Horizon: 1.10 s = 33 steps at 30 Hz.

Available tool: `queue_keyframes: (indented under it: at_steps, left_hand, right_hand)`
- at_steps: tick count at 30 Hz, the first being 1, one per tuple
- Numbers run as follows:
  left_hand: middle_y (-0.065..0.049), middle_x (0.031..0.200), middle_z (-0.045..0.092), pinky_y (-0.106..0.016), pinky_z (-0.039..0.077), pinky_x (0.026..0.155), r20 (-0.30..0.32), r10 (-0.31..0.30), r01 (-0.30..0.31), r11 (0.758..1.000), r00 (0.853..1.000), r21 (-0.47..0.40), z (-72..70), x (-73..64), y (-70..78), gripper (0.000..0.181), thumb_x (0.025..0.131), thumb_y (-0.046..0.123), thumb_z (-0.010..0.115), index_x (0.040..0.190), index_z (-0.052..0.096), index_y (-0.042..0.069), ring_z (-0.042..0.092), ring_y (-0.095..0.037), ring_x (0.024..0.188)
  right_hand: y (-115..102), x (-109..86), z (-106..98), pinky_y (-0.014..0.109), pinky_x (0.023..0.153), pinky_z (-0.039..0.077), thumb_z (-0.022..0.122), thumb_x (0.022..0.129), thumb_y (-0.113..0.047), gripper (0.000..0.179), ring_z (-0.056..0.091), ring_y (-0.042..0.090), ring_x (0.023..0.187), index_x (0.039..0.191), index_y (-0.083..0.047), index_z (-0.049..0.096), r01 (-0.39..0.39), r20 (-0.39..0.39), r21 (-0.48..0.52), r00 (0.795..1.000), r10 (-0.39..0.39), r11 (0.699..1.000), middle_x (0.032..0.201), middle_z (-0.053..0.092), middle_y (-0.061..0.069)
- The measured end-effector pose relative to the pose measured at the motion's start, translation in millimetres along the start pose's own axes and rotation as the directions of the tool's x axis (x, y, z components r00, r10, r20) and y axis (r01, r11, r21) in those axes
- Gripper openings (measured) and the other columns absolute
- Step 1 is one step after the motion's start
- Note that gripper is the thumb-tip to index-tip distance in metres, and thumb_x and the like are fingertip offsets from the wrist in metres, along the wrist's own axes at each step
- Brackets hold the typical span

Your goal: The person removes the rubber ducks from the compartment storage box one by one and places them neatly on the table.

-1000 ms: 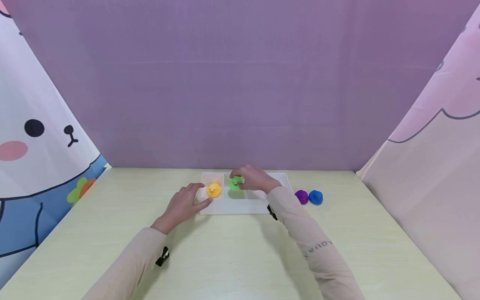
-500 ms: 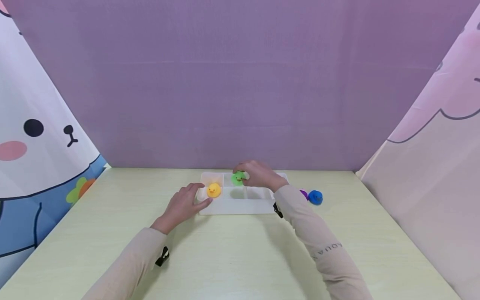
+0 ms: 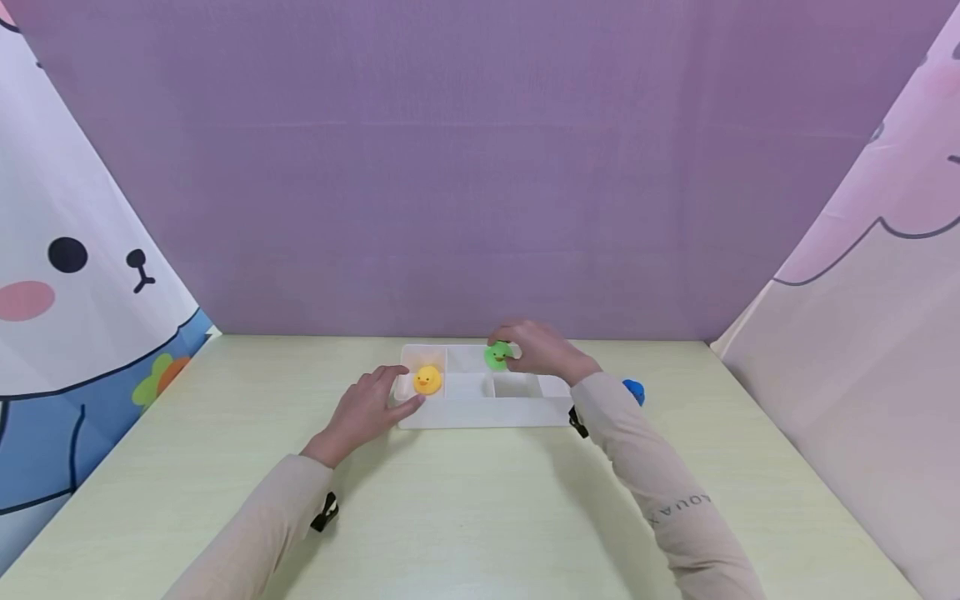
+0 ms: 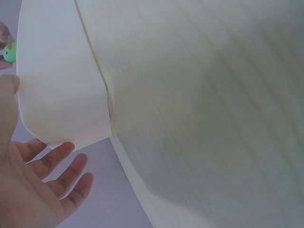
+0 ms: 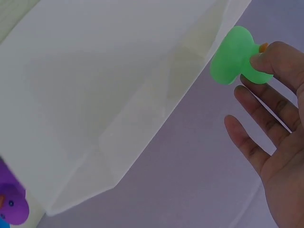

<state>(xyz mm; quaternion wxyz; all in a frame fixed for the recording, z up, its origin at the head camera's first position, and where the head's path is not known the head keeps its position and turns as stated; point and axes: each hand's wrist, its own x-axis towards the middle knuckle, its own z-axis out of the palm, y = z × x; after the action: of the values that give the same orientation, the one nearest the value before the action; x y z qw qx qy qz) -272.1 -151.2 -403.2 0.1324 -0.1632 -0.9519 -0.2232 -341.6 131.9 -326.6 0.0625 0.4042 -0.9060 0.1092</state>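
A white divided tray point(image 3: 483, 414) lies near the back of the table. My left hand point(image 3: 363, 410) holds its left end, thumb at the front rim and fingers against the end wall. Beside those fingertips, a yellow rubber duck point(image 3: 427, 380) sits in the left compartment. My right hand point(image 3: 543, 348) pinches a green rubber duck point(image 3: 498, 357) between thumb and fingers over the tray's rear part. In the right wrist view, the green duck point(image 5: 233, 56) is raised at the rim, the remaining fingers spread loosely.
A blue rubber duck point(image 3: 634, 391) rests on the table right of the tray, partly covered by the right sleeve. The purple duck point(image 5: 15, 204) shows at the tray's right end in the right wrist view. A purple cloth point(image 3: 465, 167) rises behind the table.
My right hand has carried the green duck rightward and slightly back above the tray. The right forearm now covers the purple duck in the head view. My left hand stays in place.
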Motion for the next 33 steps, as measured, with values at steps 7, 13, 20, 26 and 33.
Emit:
queue_keyframes:
  at_steps: [7, 13, 20, 26, 33]
  left_hand:
    - [-0.015, 0.124, 0.056, -0.050, 0.045, 0.083, 0.000, 0.000, 0.000, 1.000, 1.000, -0.002, -0.4, -0.4, 0.3, 0.061, 0.084, 0.051, 0.057, 0.124, 0.052, 0.006, 0.056, -0.037, 0.102]
    - [-0.016, 0.124, 0.056, -0.050, 0.045, 0.083, 0.001, -0.001, 0.001, 1.000, 1.000, -0.004, -0.1, -0.1, 0.1, 0.061, 0.084, 0.051, 0.057, 0.124, 0.052, 0.005, 0.056, -0.037, 0.102]
    - [-0.016, 0.124, 0.055, -0.050, 0.045, 0.084, 0.007, -0.004, 0.004, 1.000, 1.000, 0.000, 1.7, 0.4, -1.5, 0.062, 0.084, 0.052, 0.056, 0.124, 0.051, 0.005, 0.056, -0.037, 0.103]
    - [-0.015, 0.125, 0.055, -0.049, 0.045, 0.084, 0.001, -0.003, 0.003, 1.000, 1.000, -0.005, 2.2, 0.1, -2.2, 0.063, 0.083, 0.053, 0.056, 0.124, 0.051, 0.005, 0.056, -0.037, 0.102]
    - [-0.015, 0.124, 0.055, -0.049, 0.045, 0.083, -0.004, 0.004, -0.004, 1.000, 1.000, -0.008, 1.2, -0.3, -1.7, 0.062, 0.084, 0.052, 0.057, 0.124, 0.052, 0.005, 0.056, -0.036, 0.101]
  right_hand:
    - [9.1, -13.8, -4.8, 0.036, 0.084, 0.047, 0.064, 0.075, -0.002, 0.031, 0.058, 0.019, 0.100, 0.105, -0.011, 0.066, -0.017, -0.015, 0.023, 1.000, 0.018, 1.000, 0.107, 0.063, 0.001]
    - [18.5, -25.2, -8.1, 0.035, 0.082, 0.049, 0.064, 0.075, -0.002, 0.033, 0.059, 0.018, 0.098, 0.107, -0.012, 0.065, -0.048, -0.019, 0.007, 0.999, 0.048, 0.999, 0.107, 0.063, 0.001]
    - [27.3, -41.1, -13.8, 0.037, 0.078, 0.050, 0.067, 0.074, -0.003, 0.035, 0.059, 0.020, 0.098, 0.108, -0.012, 0.065, -0.084, -0.031, -0.010, 0.996, 0.084, 0.996, 0.107, 0.063, 0.002]
    - [36.6, -54.7, -18.9, 0.038, 0.079, 0.051, 0.068, 0.076, -0.005, 0.035, 0.060, 0.021, 0.098, 0.110, -0.011, 0.064, -0.123, -0.035, -0.032, 0.992, 0.122, 0.992, 0.109, 0.063, 0.003]
    - [48.8, -70.4, -23.0, 0.040, 0.082, 0.050, 0.068, 0.075, -0.005, 0.034, 0.059, 0.021, 0.099, 0.109, -0.011, 0.064, -0.170, -0.039, -0.033, 0.985, 0.169, 0.985, 0.108, 0.063, 0.003]
